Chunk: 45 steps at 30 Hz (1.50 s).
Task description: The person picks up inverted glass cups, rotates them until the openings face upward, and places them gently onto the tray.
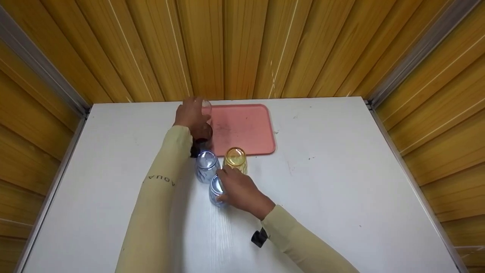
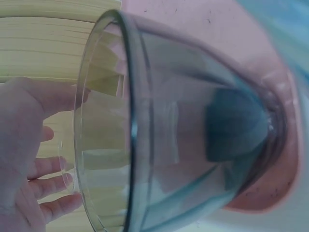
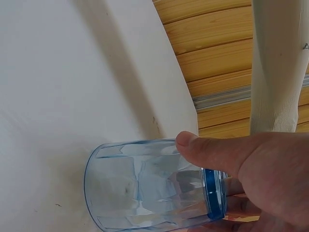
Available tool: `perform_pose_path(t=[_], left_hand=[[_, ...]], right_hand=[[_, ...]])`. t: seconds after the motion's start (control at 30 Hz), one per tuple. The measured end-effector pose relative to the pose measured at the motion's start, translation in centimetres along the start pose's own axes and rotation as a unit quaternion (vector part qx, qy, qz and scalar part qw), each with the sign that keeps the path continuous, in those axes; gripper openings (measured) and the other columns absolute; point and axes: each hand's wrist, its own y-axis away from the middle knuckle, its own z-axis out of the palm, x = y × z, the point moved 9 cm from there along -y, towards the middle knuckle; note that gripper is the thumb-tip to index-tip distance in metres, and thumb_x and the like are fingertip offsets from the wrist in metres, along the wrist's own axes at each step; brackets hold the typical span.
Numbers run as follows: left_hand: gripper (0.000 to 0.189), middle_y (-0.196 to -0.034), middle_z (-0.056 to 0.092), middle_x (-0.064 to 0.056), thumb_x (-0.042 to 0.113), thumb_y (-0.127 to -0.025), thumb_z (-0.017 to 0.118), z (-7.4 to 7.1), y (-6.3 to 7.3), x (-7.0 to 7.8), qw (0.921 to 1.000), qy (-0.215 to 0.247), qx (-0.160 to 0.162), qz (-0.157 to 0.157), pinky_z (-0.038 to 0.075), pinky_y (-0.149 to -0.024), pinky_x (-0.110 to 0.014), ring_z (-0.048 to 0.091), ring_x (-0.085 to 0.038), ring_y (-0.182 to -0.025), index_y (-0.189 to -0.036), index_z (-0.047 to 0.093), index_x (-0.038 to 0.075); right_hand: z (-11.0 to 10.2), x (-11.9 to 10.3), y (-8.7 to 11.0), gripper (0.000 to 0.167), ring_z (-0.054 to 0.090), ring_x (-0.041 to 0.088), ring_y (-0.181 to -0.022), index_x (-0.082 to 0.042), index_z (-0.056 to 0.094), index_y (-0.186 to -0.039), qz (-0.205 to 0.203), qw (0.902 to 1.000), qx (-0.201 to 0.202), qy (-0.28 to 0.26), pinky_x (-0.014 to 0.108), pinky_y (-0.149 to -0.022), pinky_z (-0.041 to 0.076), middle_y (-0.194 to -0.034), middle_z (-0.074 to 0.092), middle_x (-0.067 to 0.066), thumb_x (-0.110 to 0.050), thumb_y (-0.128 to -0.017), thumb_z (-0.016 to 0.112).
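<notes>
My left hand (image 1: pixel 190 113) holds a clear glass (image 1: pixel 207 107) by the tray's far left corner. In the left wrist view its fingers (image 2: pixel 53 166) curl about the glass, partly seen through a greyish, dark-tinted glass (image 2: pixel 174 116). This tinted glass has its wide rim up and its narrow base over the pink tray (image 1: pixel 246 129). My right hand (image 1: pixel 242 189) grips an upside-down blue glass (image 3: pixel 145 186) near its base, thumb on one side. Beside it stand another upside-down blue glass (image 1: pixel 207 167) and an upside-down yellow glass (image 1: pixel 235 156), partly behind the right hand.
The white table (image 1: pixel 329 163) extends on both sides of the tray. Wood-patterned panels (image 1: pixel 242 49) rise behind its back edge and along both sides. The left forearm's sleeve (image 1: pixel 159 197) passes close to the left blue glass.
</notes>
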Motion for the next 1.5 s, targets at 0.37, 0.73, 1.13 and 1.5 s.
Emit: perform_pose_path(t=[0.37,0.73,1.13,1.5], left_hand=[[0.062,-0.143,0.046,-0.019,0.035,-0.091,0.063,0.0,0.1,-0.2,0.9996,-0.028,-0.004,0.005,0.037,-0.111,-0.055,0.042,-0.037,-0.132,-0.143,0.04,0.01],[0.065,-0.148,0.04,-0.019,0.036,-0.093,0.061,-0.3,0.6,-0.4,0.9996,-0.022,-0.019,0.001,0.035,-0.113,-0.054,0.038,-0.036,-0.136,-0.147,0.035,0.012],[0.065,-0.152,0.036,-0.014,0.037,-0.094,0.06,-0.3,1.6,0.0,0.9993,-0.023,-0.025,-0.016,0.031,-0.115,-0.055,0.036,-0.036,-0.138,-0.15,0.031,0.018],[0.069,-0.16,0.022,-0.009,0.037,-0.093,0.061,-0.6,2.7,0.7,0.9994,-0.01,-0.026,-0.018,0.026,-0.117,-0.056,0.029,-0.037,-0.144,-0.152,0.028,0.023]], right_hand=[[-0.1,-0.4,0.0,0.074,0.057,0.022,-0.112,-0.006,0.05,-0.135,-0.005,0.9999,0.002,0.015,0.038,-0.091,0.054,-0.129,0.055,0.01,-0.037,-0.076,0.081],[-0.1,-0.5,0.0,0.076,0.055,0.023,-0.116,-0.006,0.047,-0.138,0.002,1.0,-0.006,0.004,0.037,-0.096,0.052,-0.134,0.053,0.011,-0.035,-0.076,0.081],[-0.2,-0.5,0.2,0.074,0.056,0.023,-0.117,-0.006,0.048,-0.138,-0.007,0.9996,0.006,-0.028,0.036,-0.097,0.051,-0.131,0.055,0.011,-0.031,-0.077,0.081],[-0.5,-0.1,0.5,0.073,0.056,0.024,-0.119,-0.004,0.05,-0.137,-0.012,0.9992,0.013,-0.035,0.038,-0.098,0.051,-0.132,0.056,0.012,-0.031,-0.076,0.082]])
